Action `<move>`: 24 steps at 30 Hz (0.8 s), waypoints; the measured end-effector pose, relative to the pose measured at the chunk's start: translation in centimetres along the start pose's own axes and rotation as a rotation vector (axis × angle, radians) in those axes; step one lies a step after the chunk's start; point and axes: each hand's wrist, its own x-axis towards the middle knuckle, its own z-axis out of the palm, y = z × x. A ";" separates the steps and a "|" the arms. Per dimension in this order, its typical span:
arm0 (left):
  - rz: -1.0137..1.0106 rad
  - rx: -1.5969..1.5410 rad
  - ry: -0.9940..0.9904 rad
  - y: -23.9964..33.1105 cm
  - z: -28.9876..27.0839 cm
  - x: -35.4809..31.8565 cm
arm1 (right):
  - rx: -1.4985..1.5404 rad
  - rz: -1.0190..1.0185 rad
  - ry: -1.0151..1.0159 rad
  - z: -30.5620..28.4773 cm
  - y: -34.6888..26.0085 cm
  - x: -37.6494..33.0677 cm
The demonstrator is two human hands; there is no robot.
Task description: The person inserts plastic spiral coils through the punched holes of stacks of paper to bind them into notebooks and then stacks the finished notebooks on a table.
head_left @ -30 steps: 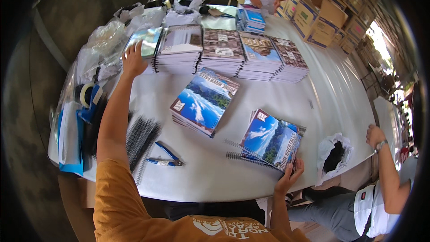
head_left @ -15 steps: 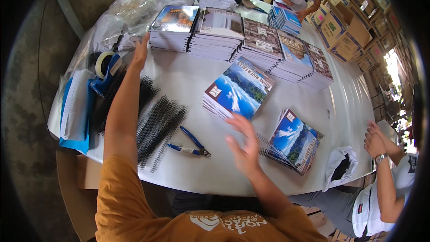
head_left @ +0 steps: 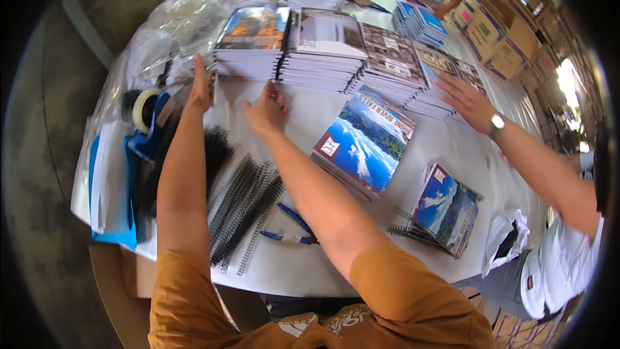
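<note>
My left hand [head_left: 201,84] rests with fingers apart against the left end of the leftmost stack of spiral-bound booklets [head_left: 252,45] on the white table [head_left: 303,265]. My right hand [head_left: 266,108] lies open on the table just in front of the second stack [head_left: 326,48], holding nothing. A booklet pile with a blue sky cover [head_left: 365,142] lies to the right of my right forearm. A smaller pile with loose coils [head_left: 442,210] sits near the front edge.
Black binding coils [head_left: 242,210] and blue-handled pliers [head_left: 294,226] lie between my arms. A tape roll [head_left: 143,108] and blue folders [head_left: 113,187] sit at the left. Another person's hand [head_left: 466,100] reaches the right stacks. Cardboard boxes [head_left: 510,26] stand far right.
My right hand left the small booklet pile at the front and moved forward and left to the stacks. My left hand stayed at the leftmost stack. Another person's arm reached in.
</note>
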 end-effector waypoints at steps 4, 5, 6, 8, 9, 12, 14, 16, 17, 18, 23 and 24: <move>0.065 0.157 0.021 0.9 1.2 -0.3 | -0.052 0.019 0.035 0.9 -0.2 0.1; 0.059 0.185 0.003 1.5 1.2 -0.4 | -0.037 0.038 0.055 1.0 -0.3 0.1; 0.056 0.212 -0.011 1.9 1.0 -0.1 | -0.023 0.052 0.073 1.2 -0.6 0.0; 0.001 0.198 -0.018 2.6 0.9 1.0 | -0.004 0.103 0.072 1.3 -1.0 0.2; -0.030 0.191 -0.018 2.8 0.8 1.4 | -0.003 0.088 0.094 1.2 -1.1 0.2; -0.132 0.441 -0.055 3.9 1.6 2.2 | 0.009 0.042 0.189 1.4 -0.5 0.5; -0.217 0.485 -0.103 4.4 -0.1 3.8 | 0.020 0.031 0.171 1.5 -0.7 0.3; -0.235 0.392 -0.044 4.2 0.4 3.9 | 0.018 0.033 0.158 1.4 -0.6 0.3; -0.245 0.344 -0.017 3.9 0.6 3.9 | 0.011 0.035 0.153 1.4 -0.6 0.3; -0.290 0.329 -0.035 3.7 0.4 4.3 | 0.003 0.036 0.148 1.3 -0.6 0.3; -0.257 0.249 -0.203 4.1 0.4 4.1 | 0.045 0.018 0.118 0.9 -0.9 0.1; -0.268 0.196 -0.198 4.4 1.3 3.0 | 0.049 0.016 0.122 0.8 -0.8 0.1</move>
